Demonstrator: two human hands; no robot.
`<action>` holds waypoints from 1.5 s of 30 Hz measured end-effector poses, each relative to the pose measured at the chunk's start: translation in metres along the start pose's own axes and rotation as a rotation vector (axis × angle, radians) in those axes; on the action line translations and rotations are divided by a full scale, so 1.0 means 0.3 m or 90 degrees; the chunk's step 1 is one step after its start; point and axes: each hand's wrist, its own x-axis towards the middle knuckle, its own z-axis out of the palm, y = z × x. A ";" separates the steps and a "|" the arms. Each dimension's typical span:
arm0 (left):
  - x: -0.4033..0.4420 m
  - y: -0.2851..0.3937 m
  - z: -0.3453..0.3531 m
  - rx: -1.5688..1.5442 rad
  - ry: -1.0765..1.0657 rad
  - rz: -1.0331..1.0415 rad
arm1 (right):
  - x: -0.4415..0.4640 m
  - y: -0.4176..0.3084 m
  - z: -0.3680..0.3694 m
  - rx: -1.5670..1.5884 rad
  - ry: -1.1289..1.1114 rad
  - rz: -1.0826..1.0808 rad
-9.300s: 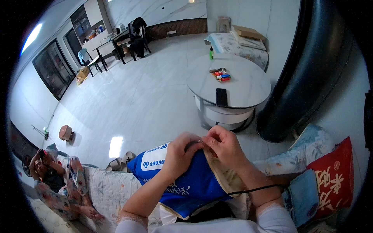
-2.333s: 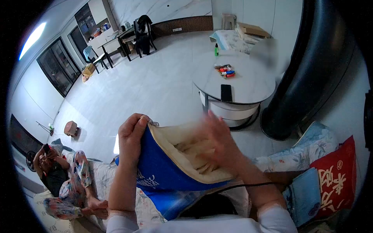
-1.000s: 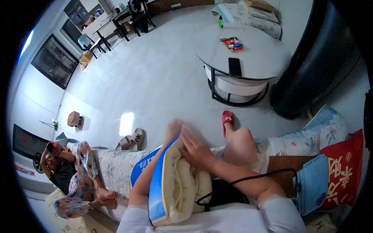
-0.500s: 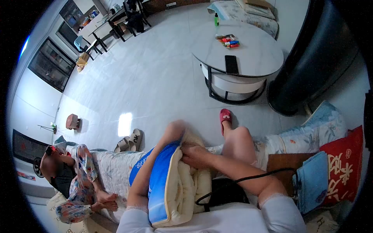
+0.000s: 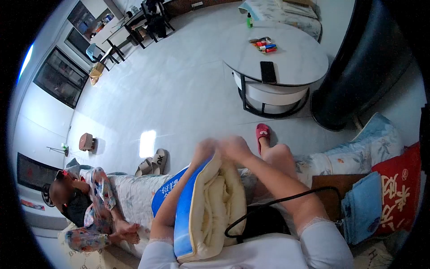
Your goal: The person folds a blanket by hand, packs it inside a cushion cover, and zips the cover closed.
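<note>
A blue cover (image 5: pixel 183 224) with white lettering lies across my lap, its long opening showing folded cream padding (image 5: pixel 215 208). My left hand (image 5: pixel 204 150) is closed at the far end of the opening, on the cover's edge. Right beside it my right hand (image 5: pixel 234 149) is closed at the same end, its fingers blurred, and what it pinches is too small to make out. A black cord (image 5: pixel 286 197) crosses over my right forearm's near side.
A round table (image 5: pixel 295 49) holds a phone (image 5: pixel 268 71), colourful small items (image 5: pixel 266 45) and a green bottle (image 5: pixel 249 20). Another person (image 5: pixel 76 204) sits at the left. A red cushion (image 5: pixel 398 193) and blue cloth (image 5: pixel 362 208) lie at the right. Slippers (image 5: pixel 152 162) stand on the floor.
The cover has turned from lying wide open across my lap to lying lengthwise. Over the last half second my right hand has moved up, away from me, to the opening's far end.
</note>
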 end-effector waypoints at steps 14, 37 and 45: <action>0.022 -0.030 0.030 -0.035 -0.023 -0.061 | -0.094 -0.047 -0.121 -0.041 0.058 -0.309; 0.048 -0.126 0.028 -0.096 -0.002 -0.134 | -0.269 -0.178 -0.046 -0.083 0.103 -0.303; 0.015 -0.092 0.038 -0.050 0.001 -0.086 | -0.231 -0.276 -0.084 -0.175 -0.321 -0.201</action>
